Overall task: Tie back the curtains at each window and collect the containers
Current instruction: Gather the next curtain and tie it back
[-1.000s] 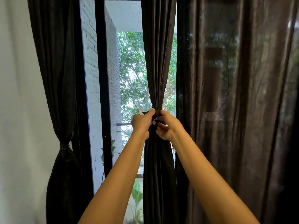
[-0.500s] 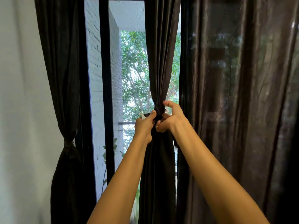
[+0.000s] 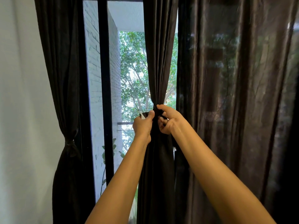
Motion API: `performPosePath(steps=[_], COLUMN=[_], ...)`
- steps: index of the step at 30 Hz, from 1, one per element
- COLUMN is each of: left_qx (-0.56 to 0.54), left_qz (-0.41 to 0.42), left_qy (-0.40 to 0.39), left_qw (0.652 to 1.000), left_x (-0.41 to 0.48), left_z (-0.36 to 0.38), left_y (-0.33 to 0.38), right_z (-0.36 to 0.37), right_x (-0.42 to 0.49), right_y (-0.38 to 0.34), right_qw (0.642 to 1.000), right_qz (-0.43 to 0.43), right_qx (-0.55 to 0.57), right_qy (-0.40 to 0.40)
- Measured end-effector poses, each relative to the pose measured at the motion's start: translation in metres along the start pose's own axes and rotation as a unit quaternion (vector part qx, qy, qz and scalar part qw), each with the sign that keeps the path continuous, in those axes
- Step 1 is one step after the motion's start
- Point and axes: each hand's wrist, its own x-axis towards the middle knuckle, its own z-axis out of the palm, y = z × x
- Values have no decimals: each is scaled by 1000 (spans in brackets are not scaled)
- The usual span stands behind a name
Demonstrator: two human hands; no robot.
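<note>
A dark brown curtain (image 3: 159,62) hangs in the middle of the window, bunched into a narrow waist by a dark tie-back band (image 3: 157,111). My left hand (image 3: 143,125) grips the band's left end, thumb pressed up against the bunch. My right hand (image 3: 168,120) curls around the right side of the waist, fingers hooked over the band. A small white tag shows beside my left thumb. No containers are in view.
A second dark curtain (image 3: 64,78) hangs at the left, cinched by its own tie (image 3: 69,143) against the white wall (image 3: 21,110). A wide untied curtain (image 3: 234,102) covers the right. A black window frame (image 3: 104,78) stands between; brick wall and trees lie outside.
Both hands stay at the curtain's waist; my right fingers have shifted up and over the band, and the view has drifted slightly left, so everything sits further right.
</note>
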Motion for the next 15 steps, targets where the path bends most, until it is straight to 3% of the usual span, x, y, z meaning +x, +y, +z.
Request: performPosePath(steps=[8,15], left_qx=[3,-8], left_qz=[17,11], left_qy=[-9,-7], left_qw=[1000,1000], left_x=[-6,-5], left_z=[4,9], left_y=[4,4], right_z=[-5,-5], right_x=[-7,2], right_y=[-10,-16], right_qw=[1000,997], right_qz=[-6,-75], right_qx=[-18,-20], right_qy=[3,-16])
